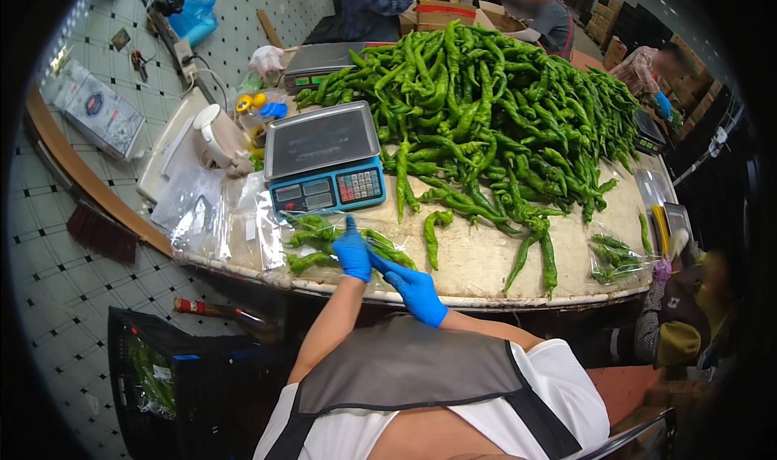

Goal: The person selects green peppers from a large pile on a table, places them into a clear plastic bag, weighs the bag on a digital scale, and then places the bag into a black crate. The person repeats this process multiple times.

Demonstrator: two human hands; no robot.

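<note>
My left hand (352, 255), in a blue glove, is over a clear plastic bag (331, 220) of green peppers at the table's front edge. One of its digits points toward the scale; whether it grips the bag is unclear. My right hand (419, 291), also in a blue glove, reaches leftward, its fingers meeting the left hand near the glove's cuff. Long green peppers (309, 259) lie inside the bag under and beside my hands. Just behind the bag stands a blue digital scale (328, 186) with a bare metal pan (322, 138).
A large heap of green peppers (479, 108) covers much of the table (461, 278). Another bagged portion (613, 259) lies at right, near a co-worker (680, 314). A white mug (212, 132) and plastic bags (200, 223) are at left. A black crate (182, 375) stands below.
</note>
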